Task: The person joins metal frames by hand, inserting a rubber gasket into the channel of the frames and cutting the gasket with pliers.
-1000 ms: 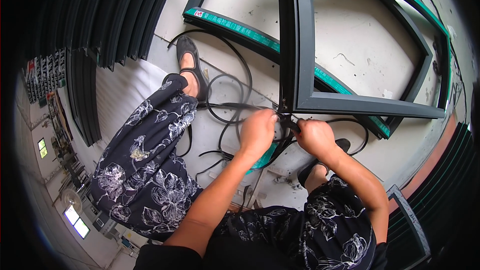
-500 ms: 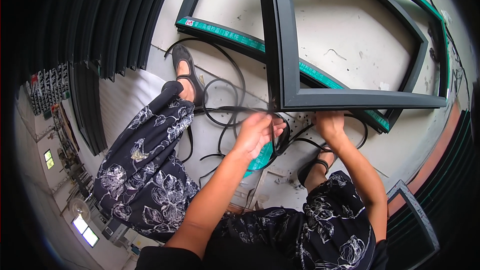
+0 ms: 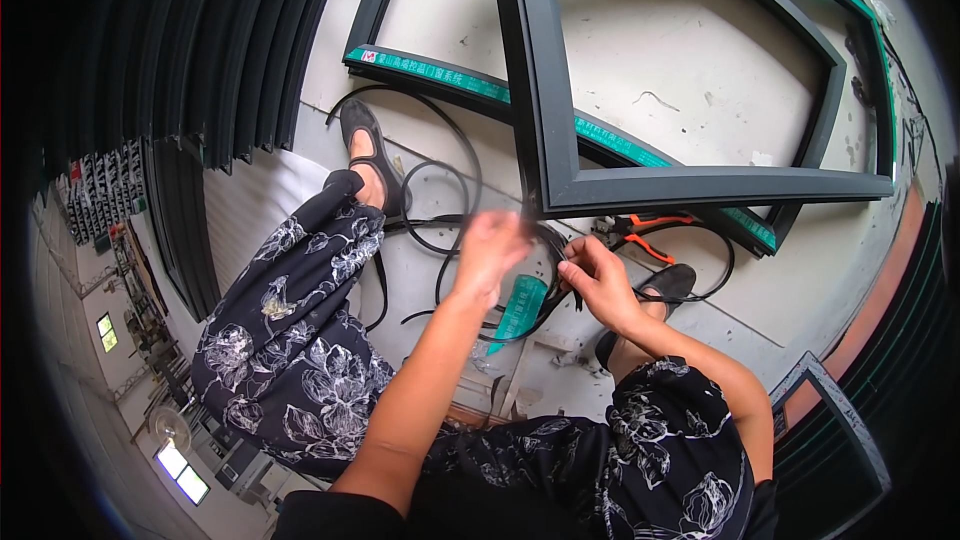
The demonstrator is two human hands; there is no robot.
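Note:
Between the thumb and fingers of my right hand (image 3: 600, 288) is a black rubber sealing strip (image 3: 566, 278), just below the near corner of a dark grey window frame (image 3: 700, 183). Motion blurs my left hand (image 3: 490, 252), which is close to the same corner; its fingers are too smeared to read. Loops of the strip spread over the floor around both hands. Pliers with orange handles (image 3: 652, 246) lie right of my right hand, partly under the frame's lower edge.
A second frame with green film (image 3: 440, 68) lies beneath the first. A green film piece (image 3: 519, 314) is on the floor between my forearms. Long dark profiles (image 3: 240, 40) stand at the left. My feet flank the strip, and another frame corner (image 3: 850, 440) is at the lower right.
My right hand has come out from under the frame's edge and moved left onto the strip, leaving the pliers in sight. My left hand has shifted slightly left.

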